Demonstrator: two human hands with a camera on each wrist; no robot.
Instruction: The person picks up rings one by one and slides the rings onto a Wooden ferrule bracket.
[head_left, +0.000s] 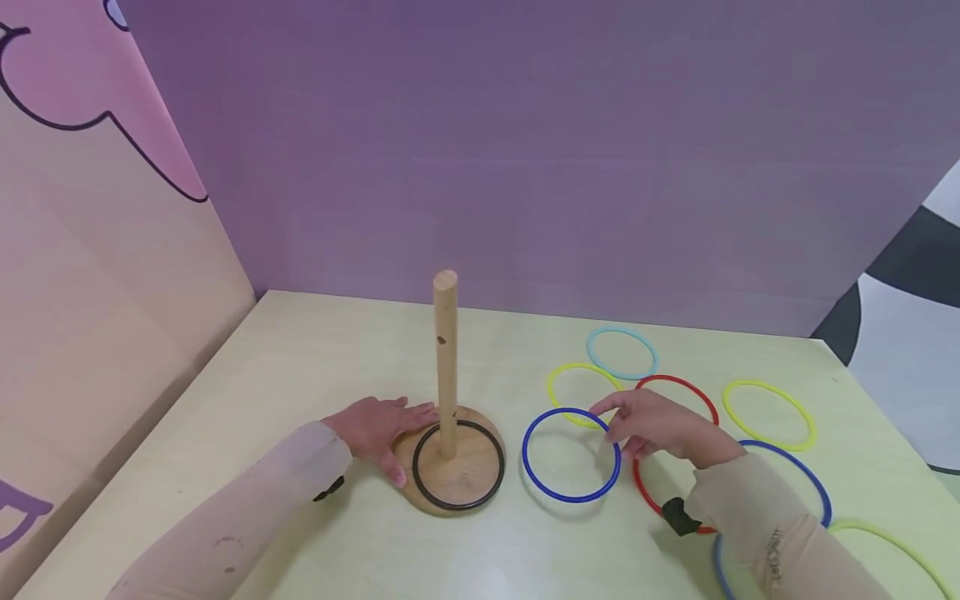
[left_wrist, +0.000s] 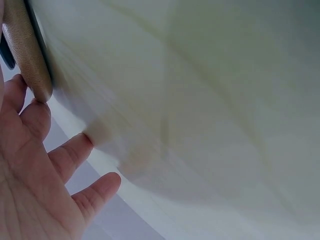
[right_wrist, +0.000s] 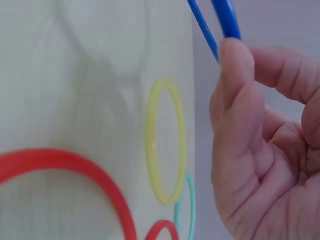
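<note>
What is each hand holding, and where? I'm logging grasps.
Right hand pinches the blue ring at its right rim; left hand rests on the wooden base.

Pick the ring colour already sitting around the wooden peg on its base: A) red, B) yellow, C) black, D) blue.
C: a black ring lies on the round wooden base around the upright peg, while the blue, red and yellow ones lie on the table to the right.
</note>
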